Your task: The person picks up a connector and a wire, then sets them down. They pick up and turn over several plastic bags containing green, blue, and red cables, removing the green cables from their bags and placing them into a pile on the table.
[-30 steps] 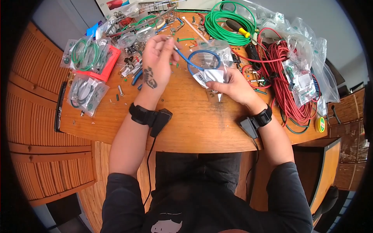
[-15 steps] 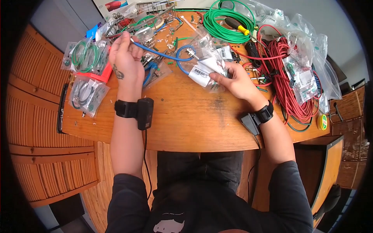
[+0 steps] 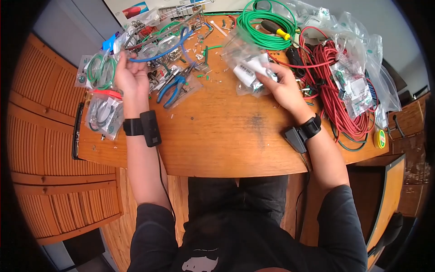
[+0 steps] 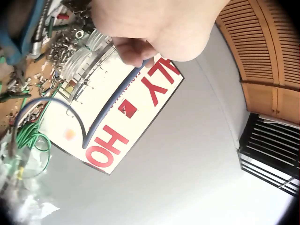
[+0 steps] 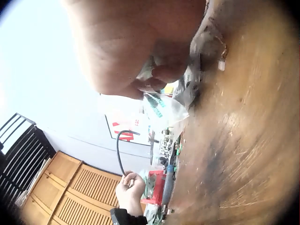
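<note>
My left hand [image 3: 132,77] is raised at the left of the table and pinches one end of a blue cable [image 3: 156,57]. Away from the fingers the cable bends in a loop, its far part blurred over the clutter; the left wrist view also shows this blue cable [image 4: 112,96] curving down from the fingertips. My right hand [image 3: 285,88] grips a clear plastic bag [image 3: 235,47] with a white barcode label [image 3: 246,74]. Blue-handled pliers [image 3: 171,88] lie between the hands, nearer the left one.
Coiled green cable [image 3: 253,27] with a yellow-black screwdriver [image 3: 274,28] lies at the back. A red cable bundle [image 3: 335,90] fills the right side. Bagged green cables [image 3: 100,72] and bagged grey cables [image 3: 103,113] lie at the left. Small metal parts are scattered behind the pliers.
My left hand has moved left, drawing the blue cable out of the bag and clear of it. The right hand keeps its hold on the bag. The pliers have come into full view.
</note>
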Available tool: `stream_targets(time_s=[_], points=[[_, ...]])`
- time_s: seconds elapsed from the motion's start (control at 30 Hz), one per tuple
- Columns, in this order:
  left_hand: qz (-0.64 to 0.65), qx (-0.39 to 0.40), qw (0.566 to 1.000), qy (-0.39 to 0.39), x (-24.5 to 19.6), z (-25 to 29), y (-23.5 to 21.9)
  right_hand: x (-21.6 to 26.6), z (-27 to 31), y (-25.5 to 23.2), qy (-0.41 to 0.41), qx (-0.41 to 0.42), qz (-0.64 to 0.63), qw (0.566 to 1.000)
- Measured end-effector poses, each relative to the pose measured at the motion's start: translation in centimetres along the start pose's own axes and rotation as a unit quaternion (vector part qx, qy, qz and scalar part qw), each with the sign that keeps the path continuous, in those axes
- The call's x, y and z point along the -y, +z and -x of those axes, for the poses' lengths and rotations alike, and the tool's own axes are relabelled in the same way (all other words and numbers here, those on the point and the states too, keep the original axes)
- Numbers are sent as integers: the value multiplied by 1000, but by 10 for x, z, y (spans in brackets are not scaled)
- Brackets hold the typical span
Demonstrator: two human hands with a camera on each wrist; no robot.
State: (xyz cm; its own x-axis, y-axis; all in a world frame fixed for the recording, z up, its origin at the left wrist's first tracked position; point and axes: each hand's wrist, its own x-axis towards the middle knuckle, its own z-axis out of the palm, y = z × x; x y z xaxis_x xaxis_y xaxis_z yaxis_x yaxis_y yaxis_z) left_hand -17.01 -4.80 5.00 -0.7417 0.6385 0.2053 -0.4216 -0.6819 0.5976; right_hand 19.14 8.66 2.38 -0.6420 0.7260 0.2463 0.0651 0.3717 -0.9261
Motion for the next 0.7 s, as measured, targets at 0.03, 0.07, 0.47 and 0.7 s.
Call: stream_targets(time_s=[0.03,0.07,0.47,0.7], points=[[-1,1,1000,1,3,5,11,-3,-1,1,0,-36,-28,999],[-35,-34,999,19,10,17,33,-6,-2,1,1,-40,-43,998],[-134,160,966,-153,37,43,52,10,-2,-4,66,-135,-146,978],[-483,299,805,-173,52,79,75,8,-1,4,31,-105,-164,980]])
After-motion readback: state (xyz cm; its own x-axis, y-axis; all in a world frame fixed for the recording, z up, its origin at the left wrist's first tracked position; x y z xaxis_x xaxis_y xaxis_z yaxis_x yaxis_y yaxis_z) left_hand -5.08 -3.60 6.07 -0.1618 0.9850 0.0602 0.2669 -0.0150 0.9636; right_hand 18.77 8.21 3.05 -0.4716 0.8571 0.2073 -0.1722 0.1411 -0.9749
